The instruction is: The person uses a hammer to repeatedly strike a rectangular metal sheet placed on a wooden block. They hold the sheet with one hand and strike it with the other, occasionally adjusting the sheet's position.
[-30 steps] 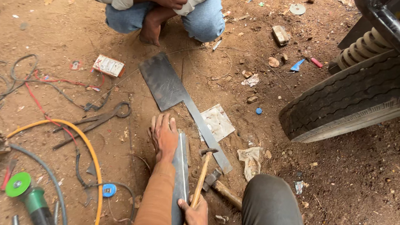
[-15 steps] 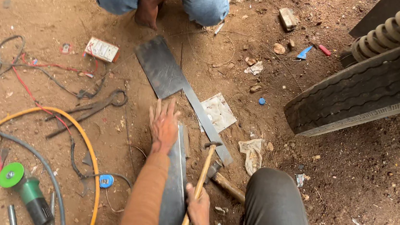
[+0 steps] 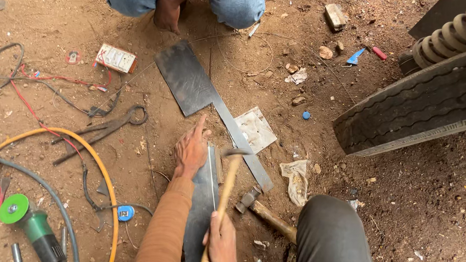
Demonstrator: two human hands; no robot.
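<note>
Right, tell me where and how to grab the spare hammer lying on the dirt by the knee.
Grip the spare hammer by its wooden handle, about midway along. It lies flat on the dirt, head toward the metal strip and handle end toward the knee, so come from above, fingers across the handle. The right hand is nearest but already holds another hammer; the left hand presses the strip.
</note>
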